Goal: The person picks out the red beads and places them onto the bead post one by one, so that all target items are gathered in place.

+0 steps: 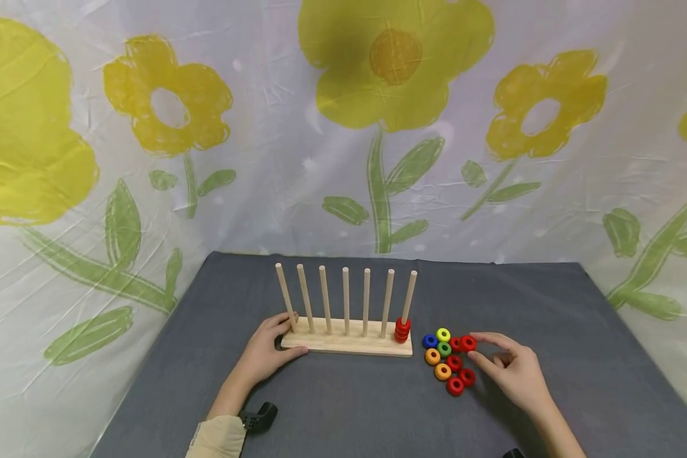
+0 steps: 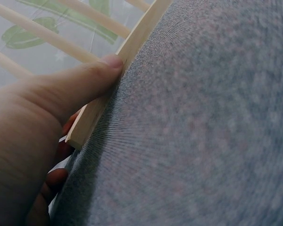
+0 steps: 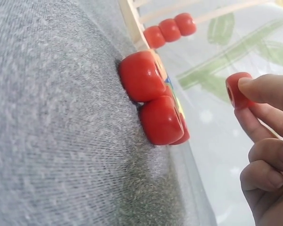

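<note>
A wooden peg rack (image 1: 346, 344) with a row of upright pegs stands on the table. My left hand (image 1: 266, 352) grips its left end, thumb along the front edge of the base, as the left wrist view also shows at the thumb (image 2: 92, 77). Red beads (image 1: 402, 331) are stacked on the rightmost peg; three show in the right wrist view. Between thumb and fingertips my right hand (image 1: 518, 372) pinches a red bead (image 3: 239, 90), held above the table at the right side of the loose beads. Its hole shows from the side.
Right of the rack lie loose beads: several red beads (image 1: 455, 386), two orange beads (image 1: 443, 372), a blue bead (image 1: 430, 341), a green bead (image 1: 444, 349) and a yellow bead (image 1: 443, 334). Dark grey cloth (image 1: 366, 413) covers the table; a flowered curtain (image 1: 263, 191) hangs behind.
</note>
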{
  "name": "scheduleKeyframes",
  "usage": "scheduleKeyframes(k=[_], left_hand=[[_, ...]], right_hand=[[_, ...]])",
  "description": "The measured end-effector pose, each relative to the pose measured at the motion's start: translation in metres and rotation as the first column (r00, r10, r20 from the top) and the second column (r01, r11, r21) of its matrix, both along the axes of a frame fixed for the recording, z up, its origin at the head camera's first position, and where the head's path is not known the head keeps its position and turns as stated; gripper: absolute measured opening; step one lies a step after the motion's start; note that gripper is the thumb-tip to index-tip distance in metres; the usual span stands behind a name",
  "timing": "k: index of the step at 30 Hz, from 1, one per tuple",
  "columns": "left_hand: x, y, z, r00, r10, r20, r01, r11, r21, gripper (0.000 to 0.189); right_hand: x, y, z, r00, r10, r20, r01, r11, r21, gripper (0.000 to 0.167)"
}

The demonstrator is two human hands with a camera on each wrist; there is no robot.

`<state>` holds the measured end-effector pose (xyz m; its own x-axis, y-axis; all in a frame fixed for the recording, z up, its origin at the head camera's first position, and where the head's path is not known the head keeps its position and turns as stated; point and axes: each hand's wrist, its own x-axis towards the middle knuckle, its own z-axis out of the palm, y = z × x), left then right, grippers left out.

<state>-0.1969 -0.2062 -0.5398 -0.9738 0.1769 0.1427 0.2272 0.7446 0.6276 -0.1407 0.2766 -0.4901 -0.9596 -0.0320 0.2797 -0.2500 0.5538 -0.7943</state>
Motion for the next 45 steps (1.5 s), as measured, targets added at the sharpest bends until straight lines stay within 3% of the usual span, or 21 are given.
scheduleKeyframes(k=[21,36,45], left_hand=[[0.001,-0.001,-0.002,1.000,0.002,0.012,-0.002,1.000,0.012,0.077],[-0.002,0.000,-0.001,1.000,0.000,0.009,0.000,1.000,0.011,0.077],[-0.001,0.000,-0.001,1.000,-0.001,0.009,0.001,1.000,0.007,0.076]], right_hand=[[-0.013,-0.007,0.008,0.998,0.056,0.002,-0.056,0.997,-0.051,0.033],[-0.019,-0.017,0.017,0.996,0.063,-0.068,-0.065,0.997,-0.030,0.034],[-0.023,-0.021,0.021,0.996,0.062,-0.067,-0.065,0.997,-0.043,0.035]])
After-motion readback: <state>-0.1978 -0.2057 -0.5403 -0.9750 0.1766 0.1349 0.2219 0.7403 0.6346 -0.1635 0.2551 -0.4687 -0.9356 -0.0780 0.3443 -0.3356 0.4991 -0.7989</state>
